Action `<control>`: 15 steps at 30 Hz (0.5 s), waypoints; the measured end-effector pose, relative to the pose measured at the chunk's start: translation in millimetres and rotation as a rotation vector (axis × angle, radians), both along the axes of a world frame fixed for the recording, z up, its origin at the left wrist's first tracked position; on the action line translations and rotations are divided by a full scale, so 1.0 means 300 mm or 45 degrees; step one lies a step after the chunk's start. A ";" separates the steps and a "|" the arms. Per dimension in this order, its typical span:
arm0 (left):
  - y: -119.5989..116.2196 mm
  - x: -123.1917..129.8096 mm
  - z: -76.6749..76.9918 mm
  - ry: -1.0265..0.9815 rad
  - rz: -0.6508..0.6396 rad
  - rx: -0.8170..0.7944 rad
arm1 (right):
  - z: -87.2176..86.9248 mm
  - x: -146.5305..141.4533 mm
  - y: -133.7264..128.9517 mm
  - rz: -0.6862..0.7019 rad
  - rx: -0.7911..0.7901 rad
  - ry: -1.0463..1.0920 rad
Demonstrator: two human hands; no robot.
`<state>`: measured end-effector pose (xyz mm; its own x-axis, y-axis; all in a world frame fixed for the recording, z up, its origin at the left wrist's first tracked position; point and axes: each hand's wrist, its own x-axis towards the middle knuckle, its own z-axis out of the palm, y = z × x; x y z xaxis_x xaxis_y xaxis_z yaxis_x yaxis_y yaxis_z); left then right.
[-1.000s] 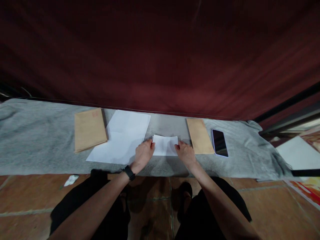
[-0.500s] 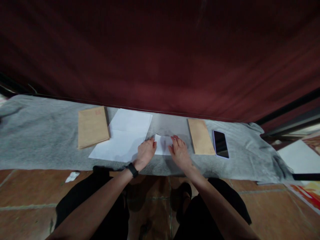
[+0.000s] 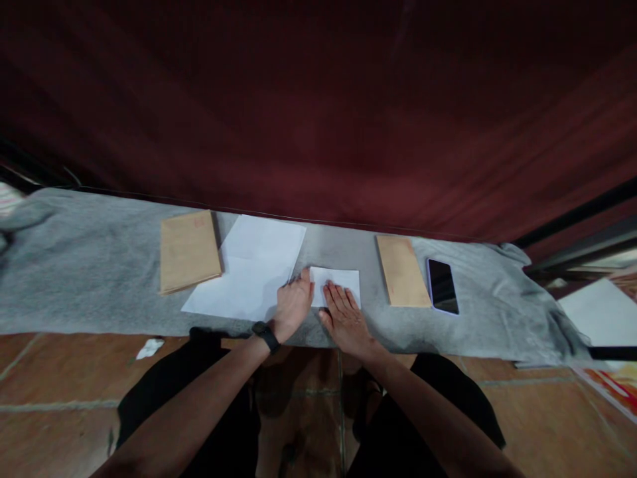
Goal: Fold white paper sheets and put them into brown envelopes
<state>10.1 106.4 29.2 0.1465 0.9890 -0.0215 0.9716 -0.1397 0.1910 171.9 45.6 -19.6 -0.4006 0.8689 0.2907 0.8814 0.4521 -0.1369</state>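
A small folded sheet of white paper (image 3: 348, 279) lies on the grey cloth in front of me. My left hand (image 3: 294, 299), with a black watch on its wrist, is closed at the paper's left edge, thumb and fingers pinched together there. Flat on the paper's right half rests my right hand (image 3: 343, 315), its fingers stretched out and covering part of the surface. Larger white sheets (image 3: 253, 265) lie just left of my left hand. A stack of brown envelopes (image 3: 190, 252) overlaps their left side.
To the right lie a single brown envelope (image 3: 403, 271) and a phone (image 3: 442, 287) with a dark screen. Grey cloth (image 3: 99, 265) covers the long, narrow surface. A dark red curtain-like sheet (image 3: 318, 133) rises behind it. Crumpled white paper (image 3: 150, 348) is on the tiled floor.
My right hand has moved from gripping the small paper's right edge to lying flat on it, a little left and nearer me. My left hand stays at the left edge.
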 end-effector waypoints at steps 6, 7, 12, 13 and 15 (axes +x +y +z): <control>-0.100 0.064 -0.073 -0.357 -0.435 0.255 | -0.035 0.005 0.005 0.055 -0.035 -0.058; -0.119 0.073 -0.090 -0.365 -0.484 0.247 | -0.041 0.007 0.004 0.070 -0.042 -0.068; -0.156 0.074 -0.139 -0.277 -0.459 0.187 | -0.048 0.018 -0.004 0.037 -0.027 -0.076; -0.155 0.068 -0.143 -0.252 -0.453 0.190 | -0.047 0.019 -0.005 0.022 -0.017 -0.073; -0.152 0.055 -0.146 -0.201 -0.457 0.203 | -0.044 0.024 -0.007 -0.024 -0.006 -0.060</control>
<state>26.6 60.8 -14.7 0.4716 0.8637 0.1779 0.8163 -0.5039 0.2823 179.1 43.5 -32.8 -0.3975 0.8777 0.2675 0.8951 0.4350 -0.0973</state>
